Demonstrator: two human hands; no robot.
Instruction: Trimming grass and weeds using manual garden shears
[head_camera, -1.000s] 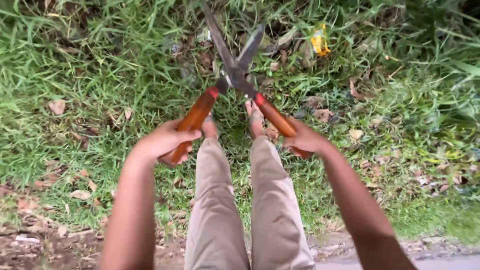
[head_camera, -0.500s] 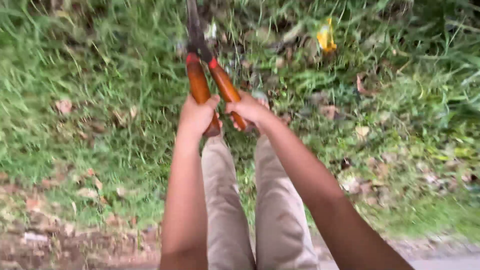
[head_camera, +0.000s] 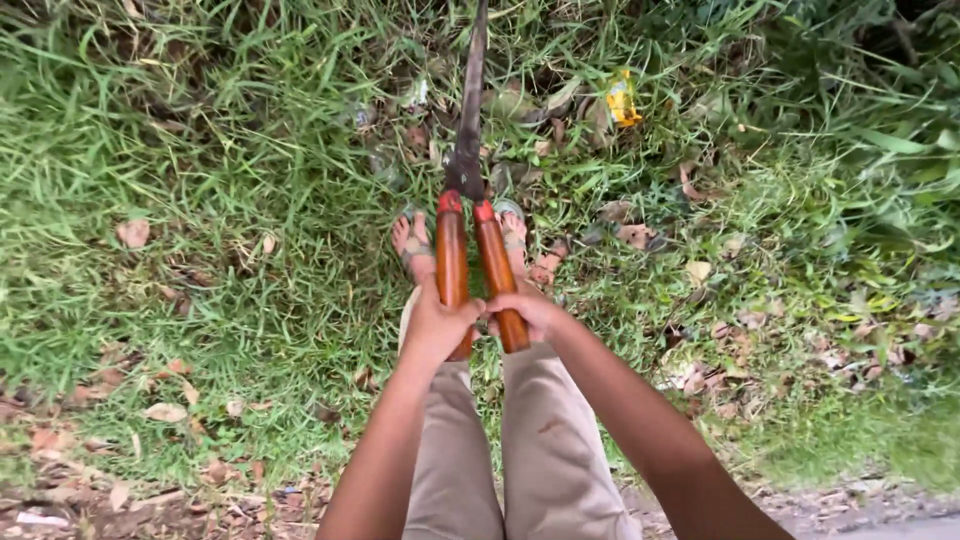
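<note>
Two hands on closed shears

Left hand (head_camera: 436, 325) grips the left wooden handle; right hand (head_camera: 527, 312) grips the right one. Hedge shears (head_camera: 468, 190) point away over the grass (head_camera: 200, 200), blades shut together, handles nearly touching. Sandalled feet (head_camera: 413, 245) stand below. Yellow wrapper (head_camera: 622, 100) lies well beyond.

Looking down from my head camera, both my bare arms reach forward and converge in front of me. My left hand (head_camera: 437, 325) is curled in a closed fist around the left wooden handle of the hedge shears (head_camera: 470, 200), thumb wrapped across the top. My right hand (head_camera: 528, 312) grips the right handle the same way, knuckles up. The two hands are touching, side by side. Below them, my legs in tan trousers extend forward, and my sandalled feet show on either side of the handles.
</note>
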